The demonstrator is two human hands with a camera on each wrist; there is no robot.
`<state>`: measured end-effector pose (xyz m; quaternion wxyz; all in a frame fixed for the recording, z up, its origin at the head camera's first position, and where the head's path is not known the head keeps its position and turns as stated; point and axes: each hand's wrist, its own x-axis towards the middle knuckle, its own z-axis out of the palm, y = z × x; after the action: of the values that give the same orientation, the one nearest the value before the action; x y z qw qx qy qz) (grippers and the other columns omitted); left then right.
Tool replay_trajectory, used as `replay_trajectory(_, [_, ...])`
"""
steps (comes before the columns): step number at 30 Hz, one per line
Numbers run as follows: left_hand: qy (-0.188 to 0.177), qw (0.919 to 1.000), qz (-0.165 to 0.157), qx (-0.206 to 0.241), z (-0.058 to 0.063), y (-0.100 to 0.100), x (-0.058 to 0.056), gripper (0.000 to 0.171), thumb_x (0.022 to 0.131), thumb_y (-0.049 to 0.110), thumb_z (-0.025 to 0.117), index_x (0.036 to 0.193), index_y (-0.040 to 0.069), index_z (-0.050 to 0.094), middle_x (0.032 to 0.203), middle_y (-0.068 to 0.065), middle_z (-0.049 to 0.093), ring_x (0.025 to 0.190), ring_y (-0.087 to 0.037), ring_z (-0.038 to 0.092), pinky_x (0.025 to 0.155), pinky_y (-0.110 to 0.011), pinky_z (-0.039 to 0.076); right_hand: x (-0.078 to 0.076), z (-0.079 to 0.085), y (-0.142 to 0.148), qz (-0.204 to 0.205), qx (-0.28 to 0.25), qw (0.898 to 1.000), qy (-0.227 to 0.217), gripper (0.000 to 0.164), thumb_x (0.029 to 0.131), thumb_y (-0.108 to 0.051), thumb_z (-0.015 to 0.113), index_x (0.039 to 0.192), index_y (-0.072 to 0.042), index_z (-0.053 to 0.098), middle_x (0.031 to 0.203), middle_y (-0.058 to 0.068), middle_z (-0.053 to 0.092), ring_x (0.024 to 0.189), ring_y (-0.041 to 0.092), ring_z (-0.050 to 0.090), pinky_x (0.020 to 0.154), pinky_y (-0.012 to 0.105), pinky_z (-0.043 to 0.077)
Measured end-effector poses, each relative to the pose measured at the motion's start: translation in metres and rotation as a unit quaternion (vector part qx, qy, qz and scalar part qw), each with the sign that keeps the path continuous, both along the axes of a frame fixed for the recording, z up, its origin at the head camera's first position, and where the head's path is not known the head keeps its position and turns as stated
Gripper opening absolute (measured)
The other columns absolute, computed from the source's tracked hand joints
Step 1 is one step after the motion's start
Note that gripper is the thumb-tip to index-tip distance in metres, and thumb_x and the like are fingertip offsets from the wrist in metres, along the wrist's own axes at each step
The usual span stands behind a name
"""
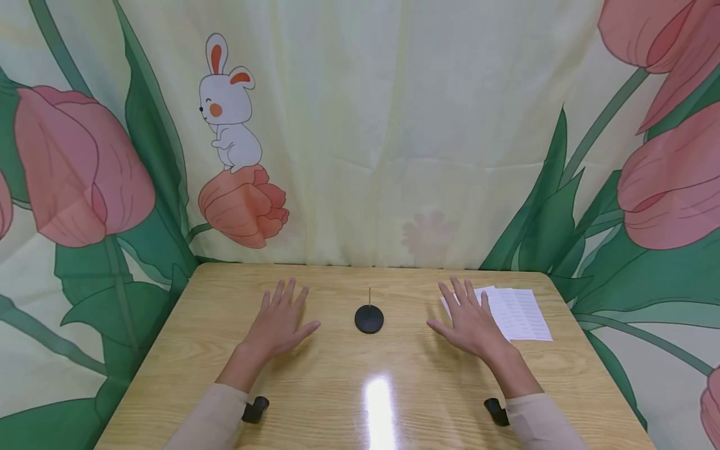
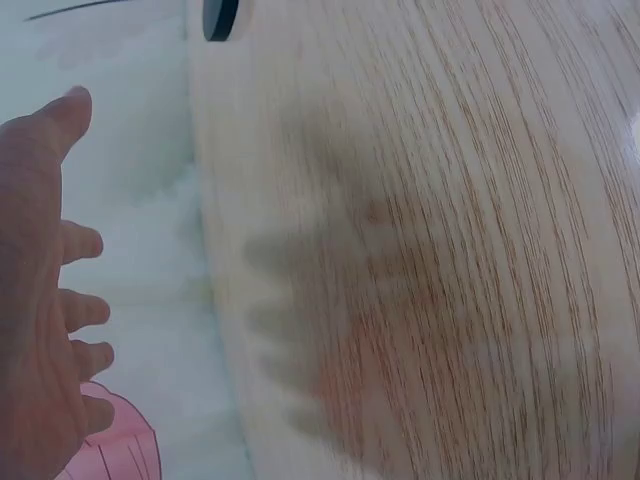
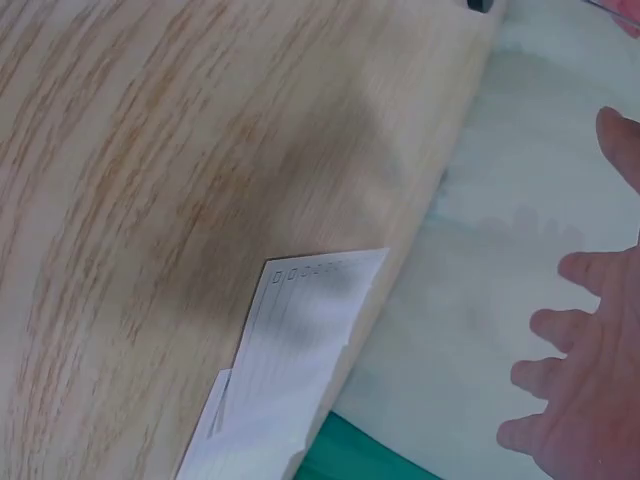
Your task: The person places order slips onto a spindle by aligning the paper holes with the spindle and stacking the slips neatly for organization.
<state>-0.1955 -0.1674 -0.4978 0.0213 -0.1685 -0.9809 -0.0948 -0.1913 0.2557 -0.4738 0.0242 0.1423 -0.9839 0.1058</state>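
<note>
My left hand [image 1: 279,325] hovers palm down above the left half of the wooden table, its fingers spread and holding nothing. On the right, my right hand [image 1: 469,322] is held the same way, partly in front of white lined sheets of paper [image 1: 525,315]. Between the hands stands a round black base [image 1: 369,320] with a thin upright rod [image 1: 369,296]. In the left wrist view the left hand [image 2: 40,290] is apart from the tabletop, above its shadow. The right wrist view shows the right hand [image 3: 590,350] away from the paper [image 3: 300,340], which overlaps another sheet.
The wooden table [image 1: 337,400] ends at a curtain [image 1: 349,156] printed with tulips and a rabbit. A black wrist camera [image 1: 255,410] sits by the left sleeve, another black camera [image 1: 497,412] by the right one. Light glares off the tabletop near the front.
</note>
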Motion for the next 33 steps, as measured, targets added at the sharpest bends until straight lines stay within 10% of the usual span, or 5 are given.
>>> replay_trajectory(33, [-0.008,0.9984,-0.053,0.019,-0.011,0.04,-0.005,0.083,0.102,0.064,0.047,0.162,0.009,0.032,0.169,-0.023,0.021,0.157,-0.045,0.018,0.122,-0.065,0.02,0.001,-0.006,0.057,-0.012,-0.009,1.0,-0.01,0.083,0.099,-0.054,0.061,0.159,-0.003,0.036,0.165,0.028,0.028,0.149,0.056,0.025,0.114,0.078,0.018])
